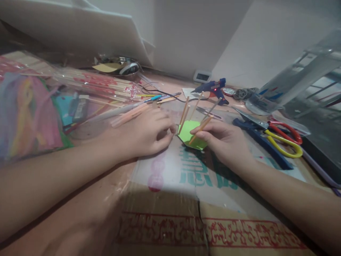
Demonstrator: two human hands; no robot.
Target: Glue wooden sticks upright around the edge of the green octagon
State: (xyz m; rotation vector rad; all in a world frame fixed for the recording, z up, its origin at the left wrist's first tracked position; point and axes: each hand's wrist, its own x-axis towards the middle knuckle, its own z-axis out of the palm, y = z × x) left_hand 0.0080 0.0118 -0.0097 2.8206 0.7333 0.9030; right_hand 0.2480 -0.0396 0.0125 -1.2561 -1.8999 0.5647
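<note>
A small green card base (189,128) with a dark lower edge sits in the middle, and several short wooden sticks stand upright around its rim. My right hand (222,140) pinches one wooden stick (204,127) between thumb and fingers, its lower end at the base's near right side. On the other side, my left hand (151,131) is closed, thumb and forefinger at the base's left corner, steadying its edge. The exact contact of the left fingertips is hard to make out.
Behind the base lies a blue glue gun (213,90) with a red light. Red-and-yellow-handled scissors (277,133) and a clear bottle (282,78) are at the right. Bagged sticks (93,83), pens (160,96) and pastel fluffy strips (29,113) lie left. A printed sheet (170,174) covers the tabletop.
</note>
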